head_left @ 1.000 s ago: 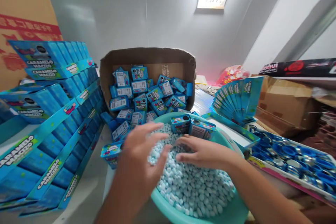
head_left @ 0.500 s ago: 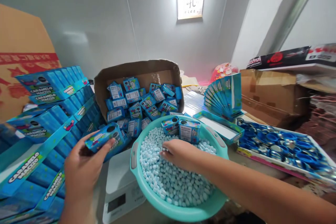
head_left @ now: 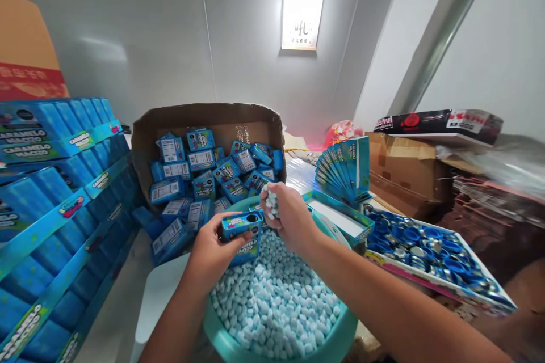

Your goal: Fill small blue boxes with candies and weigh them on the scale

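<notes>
My left hand (head_left: 213,252) grips a small blue candy box (head_left: 242,225) with a dark round hole in its top, over the near-left side of the teal basin (head_left: 349,332). Pale blue candies (head_left: 276,300) fill that basin. Just right of the box, my right hand (head_left: 293,218) is closed around a handful of the same candies, some showing between thumb and fingers. Boxes of the same print lie piled in an open carton (head_left: 208,113) behind. Parts of the basin's far side are hidden by my hands.
Stacked display trays (head_left: 42,147) of blue boxes rise at left. A white scale (head_left: 157,295) sits by the basin. To the right are a shallow blue tray (head_left: 336,216), fanned flat cartons (head_left: 344,170), and a tray (head_left: 419,281) of blue and silver round parts. Brown cartons (head_left: 404,167) stand behind.
My right hand has come up out of the candies with a handful. My left hand has carried the candy box rightward, over the basin and close to it. The view has shifted slightly.
</notes>
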The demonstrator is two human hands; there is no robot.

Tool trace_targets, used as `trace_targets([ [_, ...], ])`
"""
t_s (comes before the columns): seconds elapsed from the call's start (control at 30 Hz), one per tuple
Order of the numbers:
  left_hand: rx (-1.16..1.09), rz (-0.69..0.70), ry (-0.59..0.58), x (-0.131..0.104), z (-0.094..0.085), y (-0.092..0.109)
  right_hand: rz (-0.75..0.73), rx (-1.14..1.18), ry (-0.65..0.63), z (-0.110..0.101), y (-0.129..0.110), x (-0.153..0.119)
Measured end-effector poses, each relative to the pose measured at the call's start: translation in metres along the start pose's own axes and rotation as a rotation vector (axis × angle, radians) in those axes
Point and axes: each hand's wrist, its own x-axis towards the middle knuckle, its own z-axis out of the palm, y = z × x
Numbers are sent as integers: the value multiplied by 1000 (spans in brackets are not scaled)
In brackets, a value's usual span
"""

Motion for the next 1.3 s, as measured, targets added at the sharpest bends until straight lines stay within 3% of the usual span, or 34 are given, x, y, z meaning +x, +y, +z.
trace_targets([
  [0.17,29,-59,-125,-6,0,4,-7,273,-14,17,3,27],
  [0.33,68,-52,-164,-6,5,2,26,325,13,3,12,29],
  [0.5,173,45,-144,-10,7,2,141,355,24,-6,14,26],
  [0.67,210,45,-135,-11,8,5,200,372,12,-7,19,29],
  [1.3,186,59,-118,-10,8,3,136,331,1,-6,22,27],
])
